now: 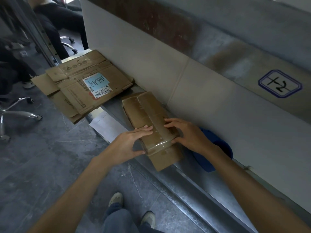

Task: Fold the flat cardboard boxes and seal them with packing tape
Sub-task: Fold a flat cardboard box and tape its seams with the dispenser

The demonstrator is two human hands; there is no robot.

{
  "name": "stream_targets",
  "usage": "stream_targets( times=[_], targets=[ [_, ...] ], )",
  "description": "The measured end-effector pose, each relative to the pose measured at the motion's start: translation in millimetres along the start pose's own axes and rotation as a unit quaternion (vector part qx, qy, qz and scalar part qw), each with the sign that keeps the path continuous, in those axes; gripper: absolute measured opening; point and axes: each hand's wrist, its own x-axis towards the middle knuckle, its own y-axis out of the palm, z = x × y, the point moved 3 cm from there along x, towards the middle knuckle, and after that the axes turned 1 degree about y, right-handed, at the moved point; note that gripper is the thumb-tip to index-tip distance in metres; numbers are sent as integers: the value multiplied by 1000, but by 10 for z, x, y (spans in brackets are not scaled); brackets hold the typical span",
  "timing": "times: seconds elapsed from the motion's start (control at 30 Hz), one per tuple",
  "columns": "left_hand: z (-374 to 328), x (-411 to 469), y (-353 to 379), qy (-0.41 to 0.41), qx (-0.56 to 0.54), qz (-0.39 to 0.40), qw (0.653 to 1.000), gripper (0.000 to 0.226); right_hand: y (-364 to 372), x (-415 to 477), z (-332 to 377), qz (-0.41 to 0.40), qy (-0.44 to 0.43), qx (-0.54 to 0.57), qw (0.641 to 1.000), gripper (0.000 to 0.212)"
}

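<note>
**A:** Where's the folded box right now?

**B:** On the metal ledge, close along the wall. Its long axis runs away from the person toward the far left, roughly parallel to that wall.

**A:** And the hands?

**B:** Both are at the box's near end. The left hand lays straight fingers on the top, with the thumb against the near left corner. The right hand spreads its fingers on the top's wall-side half, thumb at the near right corner. Neither grip is clenched; both press flat and hold nothing.

**A:** Is it taped?

**B:** Glossy tape covers the top seam at the near end and wraps down over that edge. Whether it reaches the far end, I can't tell.

**A:** So what does the next move turn on?

**B:** The seam follows the long axis, so I'd judge smoothing means sliding the fingers away along it, toward the box's far end. If another box comes next, the flat cardboard lies beyond the box's far end and to its left, so the left hand is nearer.

**A:** Anything else near the box?

**B:** A white sheet just left of it, and a blue object to its right, partly hidden by the right hand. I can't tell what that is.
</note>
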Motion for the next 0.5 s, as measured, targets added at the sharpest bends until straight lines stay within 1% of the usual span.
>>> stream_targets(
  times=[0.1,0.2,0.33,0.43,0.5],
  targets=[
    [16,44,-108,0,12,-15,1000,72,6,-41,-5,-9,4,-12,1000,65],
    [95,158,-249,5,16,-36,999,69,27,-95,10,-24,4,-26,999,62],
    [290,413,-489,9,36,-26,999,75,44,-188,67,-35,33,-10,999,57],
    [434,596,-627,-3,45,10,999,81,89,-232,129,-37,75,13,996,54],
    [520,684,-688,2,76,34,997,90,154,-250,173,-56,97,21,993,50]
  ],
)
